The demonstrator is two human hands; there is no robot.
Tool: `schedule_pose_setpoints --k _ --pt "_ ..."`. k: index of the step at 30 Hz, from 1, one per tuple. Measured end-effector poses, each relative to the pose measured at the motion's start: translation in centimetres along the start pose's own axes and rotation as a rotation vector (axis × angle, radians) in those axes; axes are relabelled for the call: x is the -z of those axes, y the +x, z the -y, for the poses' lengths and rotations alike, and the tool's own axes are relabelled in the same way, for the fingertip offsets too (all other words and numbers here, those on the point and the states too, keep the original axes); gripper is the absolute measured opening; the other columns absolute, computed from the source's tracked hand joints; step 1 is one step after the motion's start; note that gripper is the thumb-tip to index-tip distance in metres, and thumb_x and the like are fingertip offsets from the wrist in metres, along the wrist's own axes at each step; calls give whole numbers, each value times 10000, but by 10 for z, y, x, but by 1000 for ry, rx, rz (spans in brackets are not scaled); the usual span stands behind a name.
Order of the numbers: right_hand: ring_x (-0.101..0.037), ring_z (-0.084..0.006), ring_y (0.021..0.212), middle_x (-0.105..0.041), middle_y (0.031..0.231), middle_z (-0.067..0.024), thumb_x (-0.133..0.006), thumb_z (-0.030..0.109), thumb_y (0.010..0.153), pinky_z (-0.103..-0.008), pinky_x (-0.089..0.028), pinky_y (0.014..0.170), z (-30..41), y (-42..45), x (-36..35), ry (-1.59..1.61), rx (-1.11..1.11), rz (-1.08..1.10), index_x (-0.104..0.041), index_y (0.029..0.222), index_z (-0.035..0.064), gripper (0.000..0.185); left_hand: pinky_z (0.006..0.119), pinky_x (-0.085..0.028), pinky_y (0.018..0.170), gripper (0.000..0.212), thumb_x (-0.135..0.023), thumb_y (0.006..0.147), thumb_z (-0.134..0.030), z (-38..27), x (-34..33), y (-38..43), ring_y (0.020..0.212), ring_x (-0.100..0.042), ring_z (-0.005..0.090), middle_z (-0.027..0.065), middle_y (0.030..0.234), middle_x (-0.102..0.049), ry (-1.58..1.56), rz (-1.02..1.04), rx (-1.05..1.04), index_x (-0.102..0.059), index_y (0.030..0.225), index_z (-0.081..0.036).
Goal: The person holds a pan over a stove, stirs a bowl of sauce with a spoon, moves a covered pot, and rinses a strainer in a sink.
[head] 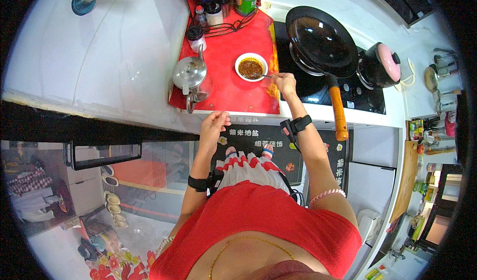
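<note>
My right hand (284, 83) is closed around the handle of a small metal spoon (264, 75). The spoon's other end dips into a brown, oily sauce (249, 67) in a white bowl (237, 62). That bowl stands on a red countertop mat (231, 95). My left hand (216, 123) hovers in front of the counter edge with its fingers loosely bent and nothing visible in them. Nearest to it is a glass teapot with a steel lid (189, 73), left of the bowl.
A black wok (316, 37) sits on the gas hob (357, 99), its wooden handle (337, 116) jutting past the counter edge. Right of it stands a dark pot with a pink lid (388, 62). Seasoning jars (214, 15) and a plastic jug (246, 0) occupy the mat's back.
</note>
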State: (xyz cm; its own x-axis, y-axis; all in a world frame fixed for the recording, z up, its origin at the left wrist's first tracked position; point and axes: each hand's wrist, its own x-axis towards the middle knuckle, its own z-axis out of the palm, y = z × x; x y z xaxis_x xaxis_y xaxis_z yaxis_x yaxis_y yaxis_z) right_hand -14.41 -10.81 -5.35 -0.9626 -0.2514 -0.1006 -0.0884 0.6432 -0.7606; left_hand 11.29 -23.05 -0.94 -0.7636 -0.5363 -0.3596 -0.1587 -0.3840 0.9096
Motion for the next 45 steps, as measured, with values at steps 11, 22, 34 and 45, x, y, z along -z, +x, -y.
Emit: schedule_pose_setpoints --k 11,22,34,45 --pt "-365 -74 409 -496 572 -44 -509 -9 743 -199 -239 363 -7 -11 3 747 -317 185 -597 844 -92 157 203 -388 592 204 -511 850 -191 0 -1 -5 694 -536 89 30 793 -576 -6 -6 0 -571 905 -3" --pt "-512 -111 499 -580 589 -48 -588 68 743 -235 -393 463 -25 -3 3 651 -163 48 -651 764 -31 119 201 -386 594 204 -512 853 -195 -5 -4 -11 694 -531 84 29 787 -573 -37 33 -28 -571 902 -6" --pt "-567 -333 670 -564 713 -178 -533 21 705 -396 -459 573 8 -21 9 -162 584 -289 -628 826 34 155 197 -385 592 184 -500 861 -169 -6 4 -13 696 -527 80 30 798 -577 -31 38 -21 -566 918 -7" --pt "-605 -321 703 -595 740 -207 -573 77 709 -360 -484 643 8 -24 -10 -61 434 -199 -652 790 30 122 199 -393 594 199 -512 857 -189 -5 12 -18 696 -540 83 29 793 -578 -26 8 -14 -565 916 -7"
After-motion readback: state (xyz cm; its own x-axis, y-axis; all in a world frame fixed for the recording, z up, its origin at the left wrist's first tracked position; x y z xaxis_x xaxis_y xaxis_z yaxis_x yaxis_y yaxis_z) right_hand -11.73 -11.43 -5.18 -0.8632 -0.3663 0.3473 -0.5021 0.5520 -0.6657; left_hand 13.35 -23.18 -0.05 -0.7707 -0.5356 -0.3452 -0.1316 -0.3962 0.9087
